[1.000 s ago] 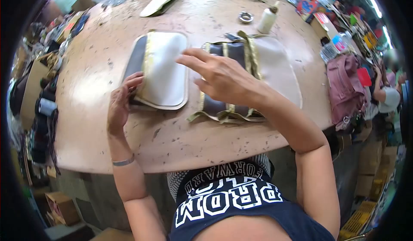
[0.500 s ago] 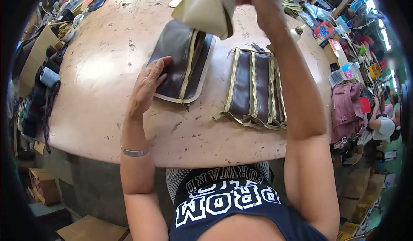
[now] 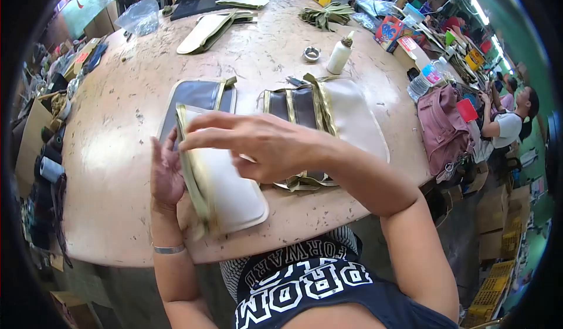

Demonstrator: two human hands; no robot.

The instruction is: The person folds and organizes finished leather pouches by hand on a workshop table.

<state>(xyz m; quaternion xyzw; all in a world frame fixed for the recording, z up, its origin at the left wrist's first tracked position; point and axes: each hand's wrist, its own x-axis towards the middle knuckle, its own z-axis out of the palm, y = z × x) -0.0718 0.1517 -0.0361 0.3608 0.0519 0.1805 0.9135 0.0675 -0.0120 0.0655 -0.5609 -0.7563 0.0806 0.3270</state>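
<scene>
A cream panel (image 3: 234, 194) with a gold-green bound edge lies slanted near the front of the table, overlapping a dark brown panel (image 3: 202, 96) behind it. My left hand (image 3: 167, 173) is at the panel's left bound edge, palm open and fingers raised, some of them partly behind the edge. Across the panel reaches my right hand (image 3: 264, 147), its fingers spread and pointing left, the fingertips right at the upper end of that edge. To the right are dark strips with gold binding (image 3: 305, 107), and beside them rests another cream panel (image 3: 355, 112).
A white glue bottle (image 3: 339, 56) and a small metal ring-shaped item (image 3: 311, 54) stand farther back. More edged panels (image 3: 205, 32) lie beyond, near another person's hands. A pink bag (image 3: 440, 123) and a water bottle (image 3: 425, 81) sit at the right edge; thread spools (image 3: 51, 167) line the left.
My right hand has come down from high over the far table to the near middle, and the cream piece it held aloft is gone from there. My left hand has left the dark panel.
</scene>
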